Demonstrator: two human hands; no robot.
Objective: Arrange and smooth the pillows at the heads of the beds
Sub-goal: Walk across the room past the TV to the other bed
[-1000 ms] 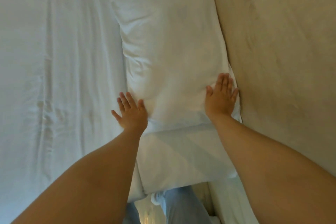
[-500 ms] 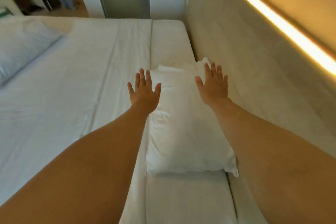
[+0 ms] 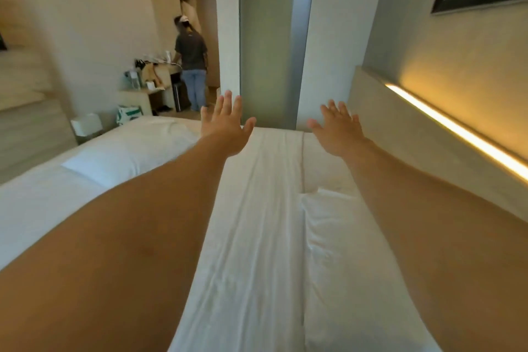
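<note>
A white pillow [image 3: 343,251] lies flat at the head of the bed [image 3: 257,223], along the padded headboard [image 3: 414,134] on the right, partly under my right forearm. A second white pillow [image 3: 125,157] lies out on the left side of the bed. My left hand [image 3: 227,126] and my right hand [image 3: 337,130] are stretched far forward above the far end of the mattress, fingers spread, holding nothing and clear of both pillows.
A lit strip [image 3: 457,128] runs along the top of the headboard. A person [image 3: 191,63] stands with their back turned at a desk [image 3: 154,77] beyond the bed. A white box [image 3: 85,124] and a bag [image 3: 128,114] sit by the bed's far left corner.
Both hands have slid off the near pillow and now reach out past it. The view has tipped up from the pillow to the far end of the room.
</note>
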